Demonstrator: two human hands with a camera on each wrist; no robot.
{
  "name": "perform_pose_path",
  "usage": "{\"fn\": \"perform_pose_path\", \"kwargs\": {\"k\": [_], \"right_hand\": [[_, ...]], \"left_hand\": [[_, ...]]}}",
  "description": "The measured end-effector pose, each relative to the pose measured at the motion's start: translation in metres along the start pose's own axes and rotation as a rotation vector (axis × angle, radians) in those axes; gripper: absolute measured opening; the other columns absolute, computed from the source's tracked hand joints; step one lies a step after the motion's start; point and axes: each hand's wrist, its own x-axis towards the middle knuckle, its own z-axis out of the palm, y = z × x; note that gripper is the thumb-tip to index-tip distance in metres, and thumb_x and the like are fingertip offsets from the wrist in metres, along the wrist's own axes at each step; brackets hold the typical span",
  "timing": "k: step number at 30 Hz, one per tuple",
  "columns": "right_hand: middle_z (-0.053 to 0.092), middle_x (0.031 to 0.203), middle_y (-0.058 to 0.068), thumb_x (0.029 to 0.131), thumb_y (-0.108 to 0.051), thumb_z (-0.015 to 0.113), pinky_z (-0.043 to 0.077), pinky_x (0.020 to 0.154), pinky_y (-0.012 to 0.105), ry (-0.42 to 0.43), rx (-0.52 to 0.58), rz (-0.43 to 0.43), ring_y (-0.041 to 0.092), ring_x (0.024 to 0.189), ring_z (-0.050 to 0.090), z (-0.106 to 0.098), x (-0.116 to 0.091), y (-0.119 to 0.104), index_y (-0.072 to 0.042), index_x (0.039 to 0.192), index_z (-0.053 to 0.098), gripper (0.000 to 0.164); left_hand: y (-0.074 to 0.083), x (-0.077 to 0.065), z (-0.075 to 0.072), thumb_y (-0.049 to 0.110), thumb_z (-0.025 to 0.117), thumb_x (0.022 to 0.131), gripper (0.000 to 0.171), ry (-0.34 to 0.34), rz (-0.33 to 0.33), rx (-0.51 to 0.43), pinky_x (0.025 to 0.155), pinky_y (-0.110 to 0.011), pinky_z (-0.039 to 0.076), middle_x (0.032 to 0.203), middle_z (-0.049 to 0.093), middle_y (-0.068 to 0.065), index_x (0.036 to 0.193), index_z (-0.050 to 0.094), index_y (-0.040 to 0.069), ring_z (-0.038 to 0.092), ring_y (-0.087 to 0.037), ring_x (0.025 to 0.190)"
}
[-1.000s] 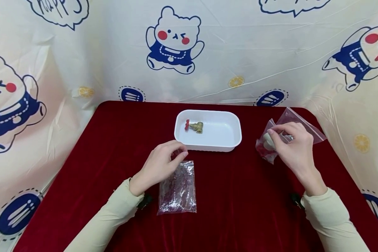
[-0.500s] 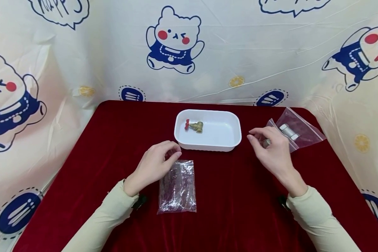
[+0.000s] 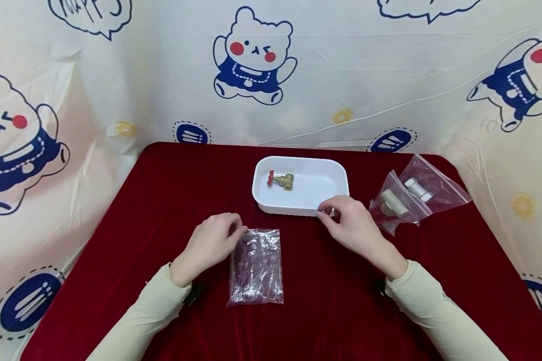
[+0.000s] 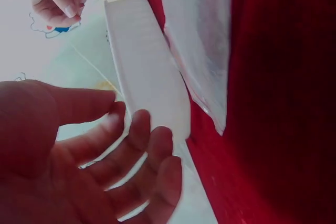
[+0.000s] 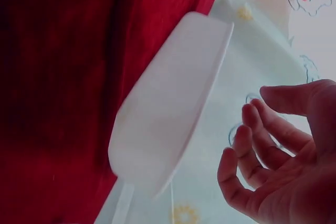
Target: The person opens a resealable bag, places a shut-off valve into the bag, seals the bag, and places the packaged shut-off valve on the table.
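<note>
Since half a second ago, the right hand (image 3: pixel 352 223) has moved from the zip bags (image 3: pixel 449 194) to the near right edge of the white tray (image 3: pixel 289 209), and the left hand (image 3: pixel 210 244) has drawn slightly back. Red cloth (image 3: pixel 325 311) stretches wide between the flat clear bag (image 3: pixel 256 271) and the right sleeve (image 3: pixel 435 308); a gap of it parts the tray from the zip bags, now both in view. Both hands hang loose, right thumb and fingers apart, left thumb close to forefinger. The brass valve (image 3: pixel 284 180) lies in the tray's left half.
</note>
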Motion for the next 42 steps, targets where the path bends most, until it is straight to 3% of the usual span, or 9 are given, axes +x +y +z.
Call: {"fn": "perform_pose_path", "kwargs": {"k": [7, 13, 23, 24, 30, 31, 38, 42], "right_hand": [[0.072, 0.093, -0.004, 0.096, -0.017, 0.078, 0.053, 0.074, 0.037, -0.141, -0.038, -0.001, 0.018, 0.086, 0.065, 0.026, 0.006, -0.009, -0.012, 0.1, 0.08, 0.007], [0.07, 0.092, -0.005, 0.095, -0.019, 0.079, 0.056, 0.075, 0.038, -0.237, -0.061, 0.017, 0.016, 0.087, 0.066, 0.031, 0.008, -0.015, -0.015, 0.098, 0.078, 0.005], [0.069, 0.088, -0.006, 0.095, -0.021, 0.08, 0.054, 0.071, 0.035, -0.31, -0.083, 0.025, 0.015, 0.083, 0.065, 0.04, 0.002, -0.012, -0.016, 0.093, 0.078, 0.006], [0.069, 0.088, -0.006, 0.095, -0.021, 0.08, 0.054, 0.071, 0.035, -0.312, -0.089, 0.023, 0.015, 0.083, 0.064, 0.04, 0.002, -0.012, -0.016, 0.092, 0.077, 0.006], [0.067, 0.086, -0.007, 0.094, -0.02, 0.08, 0.053, 0.07, 0.035, -0.315, -0.089, 0.029, 0.013, 0.081, 0.063, 0.041, 0.002, -0.011, -0.016, 0.092, 0.077, 0.006], [0.067, 0.086, -0.007, 0.094, -0.02, 0.08, 0.053, 0.07, 0.035, -0.318, -0.085, 0.03, 0.014, 0.081, 0.063, 0.041, 0.001, -0.011, -0.015, 0.093, 0.077, 0.006], [0.066, 0.084, -0.006, 0.093, -0.02, 0.081, 0.053, 0.068, 0.035, -0.355, -0.081, 0.055, 0.014, 0.079, 0.062, 0.042, 0.002, -0.01, -0.013, 0.097, 0.077, 0.009], [0.065, 0.082, -0.006, 0.093, -0.023, 0.082, 0.052, 0.066, 0.035, -0.391, -0.089, 0.065, 0.011, 0.075, 0.059, 0.045, 0.004, -0.008, -0.012, 0.098, 0.077, 0.013]], "left_hand": [[-0.013, -0.01, -0.001, 0.028, 0.072, 0.102, 0.038, -0.198, -0.12, 0.084, 0.049, -0.033, 0.04, 0.061, 0.049, 0.002, 0.07, 0.055, 0.016, 0.048, -0.015, 0.054], [-0.017, -0.018, 0.0, 0.033, 0.07, 0.102, 0.044, -0.336, -0.178, 0.141, 0.05, -0.033, 0.04, 0.059, 0.05, -0.001, 0.066, 0.054, 0.014, 0.048, -0.017, 0.053], [-0.017, -0.014, 0.006, 0.033, 0.07, 0.102, 0.044, -0.358, -0.139, 0.082, 0.05, -0.035, 0.041, 0.057, 0.05, 0.001, 0.065, 0.054, 0.016, 0.048, -0.016, 0.052], [-0.022, -0.013, 0.011, 0.036, 0.069, 0.103, 0.045, -0.356, -0.122, 0.06, 0.051, -0.034, 0.041, 0.057, 0.049, 0.001, 0.066, 0.054, 0.016, 0.048, -0.016, 0.053], [-0.007, -0.005, 0.017, 0.039, 0.068, 0.103, 0.048, -0.372, -0.078, 0.045, 0.05, -0.033, 0.04, 0.056, 0.049, 0.002, 0.063, 0.053, 0.017, 0.047, -0.015, 0.053], [0.006, -0.004, 0.01, 0.037, 0.07, 0.102, 0.049, -0.397, -0.105, 0.054, 0.05, -0.034, 0.041, 0.056, 0.049, 0.002, 0.061, 0.053, 0.016, 0.048, -0.015, 0.053], [0.006, 0.001, 0.025, 0.04, 0.075, 0.099, 0.045, -0.403, -0.01, 0.034, 0.051, -0.033, 0.041, 0.059, 0.05, 0.005, 0.064, 0.055, 0.02, 0.048, -0.013, 0.055], [0.019, 0.003, 0.026, 0.038, 0.077, 0.097, 0.038, -0.425, -0.025, 0.035, 0.054, -0.034, 0.044, 0.062, 0.054, 0.004, 0.068, 0.059, 0.02, 0.051, -0.014, 0.059]]}}
